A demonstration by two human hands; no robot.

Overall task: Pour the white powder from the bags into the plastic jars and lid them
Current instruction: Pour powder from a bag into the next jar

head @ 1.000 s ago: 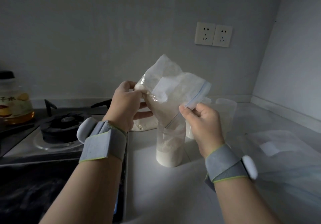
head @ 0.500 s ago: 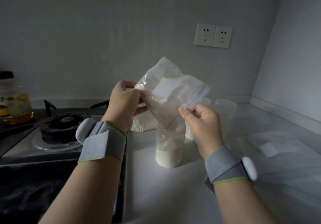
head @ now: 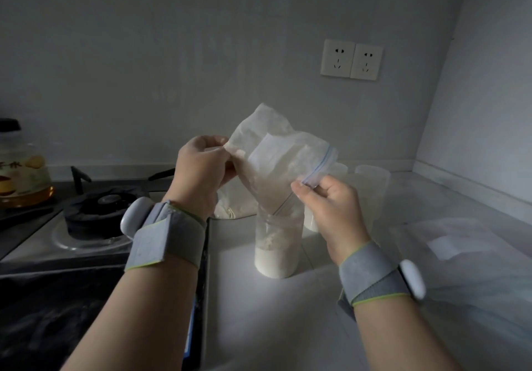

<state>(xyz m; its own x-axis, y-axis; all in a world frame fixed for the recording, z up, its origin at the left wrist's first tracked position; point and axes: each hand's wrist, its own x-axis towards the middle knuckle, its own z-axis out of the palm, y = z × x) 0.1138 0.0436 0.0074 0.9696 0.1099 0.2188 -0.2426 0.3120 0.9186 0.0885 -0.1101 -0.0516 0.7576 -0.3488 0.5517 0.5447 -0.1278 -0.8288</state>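
Bag point(head: 276, 163) over jar point(head: 277, 244) (bottle label point(head: 20, 169) blurred).

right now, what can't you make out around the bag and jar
Head view only.
Jar mouth: covered by the lower corner of the bag.
Jars behind: mostly hidden by the right hand and bag; contents unclear.
Bottle: cut off by the left edge.
Flat bag at right: too dim to tell whether empty.

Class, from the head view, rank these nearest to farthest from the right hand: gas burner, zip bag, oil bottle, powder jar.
1. zip bag: pinched at its zip edge by the right hand.
2. powder jar: just left, under the bag.
3. gas burner: well to the left.
4. oil bottle: far left edge.
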